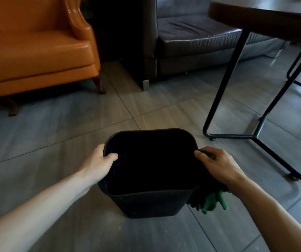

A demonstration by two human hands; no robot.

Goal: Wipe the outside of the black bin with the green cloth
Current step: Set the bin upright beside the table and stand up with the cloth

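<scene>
The black bin [147, 204] stands upright on the grey tiled floor, straight below me, its mouth open and its inside dark. My left hand [98, 163] grips the left rim, thumb inside and fingers outside. My right hand [217, 165] presses the green cloth [209, 201] against the bin's right outer wall near the rim. Most of the cloth hangs down beside the bin under my wrist; a small green bit shows by my fingertips.
An orange leather armchair [37, 46] stands at the far left, a dark leather sofa [191, 39] behind the bin. A dark round table [266, 13] with thin black metal legs [226, 84] stands close on the right. Grey floor tiles [55, 135] lie around the bin.
</scene>
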